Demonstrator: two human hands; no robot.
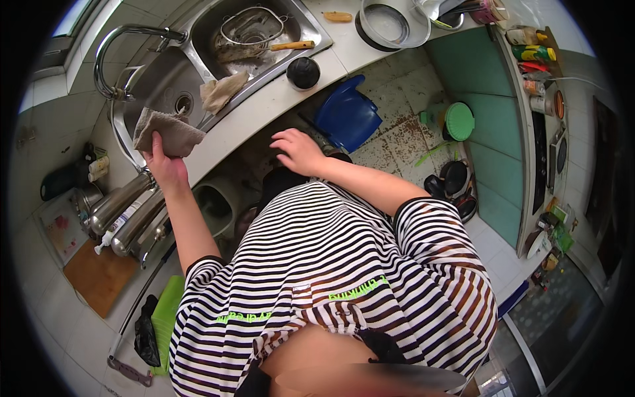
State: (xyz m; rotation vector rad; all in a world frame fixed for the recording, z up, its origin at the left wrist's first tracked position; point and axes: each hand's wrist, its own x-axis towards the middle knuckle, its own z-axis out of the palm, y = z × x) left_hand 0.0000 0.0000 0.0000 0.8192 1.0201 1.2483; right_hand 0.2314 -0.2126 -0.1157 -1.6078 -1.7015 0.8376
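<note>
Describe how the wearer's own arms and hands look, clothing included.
The left sleeve and right sleeve are short, striped in white and dark bands, with dark hems. Below them both arms are bare. Neither the left hand nor the right hand wears a glove, and no watch or bracelet shows.

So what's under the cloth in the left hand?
Past the far edge of the cloth, held in the left hand, the left basin and its drain show. Whatever lies directly beneath the cloth is covered.
</note>
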